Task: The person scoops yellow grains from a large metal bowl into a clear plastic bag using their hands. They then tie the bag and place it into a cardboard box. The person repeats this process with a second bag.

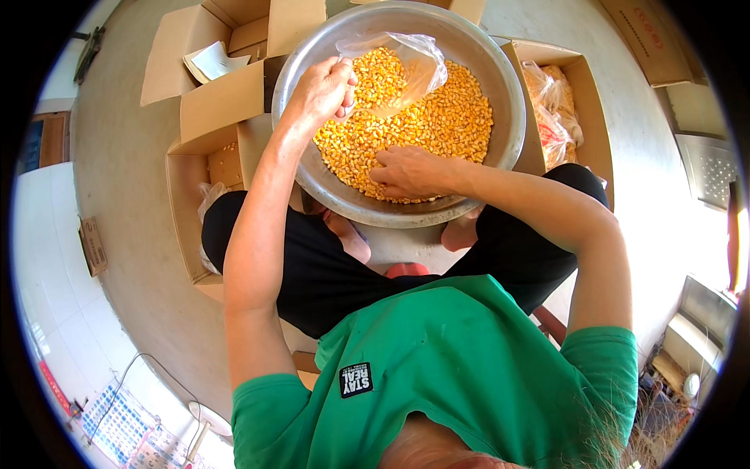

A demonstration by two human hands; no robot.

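A wide metal basin (512, 117) full of yellow corn kernels (461, 109) rests in front of my knees. On its far left side, my left hand (320, 90) is closed around the gathered edge of a clear plastic bag (426, 59). The bag lies on its side over the corn with its wide part to the right, and kernels show through and around it. My right hand (410, 172) is down in the near part of the corn, its fingers curled in among the kernels and partly hidden by them.
An open cardboard box (223, 109) with papers (215, 62) stands left of the basin. Below it, another box (183, 187) holds clear plastic. To the right, a box (594, 117) contains filled clear bags (555, 109). My bent legs flank the basin's near side.
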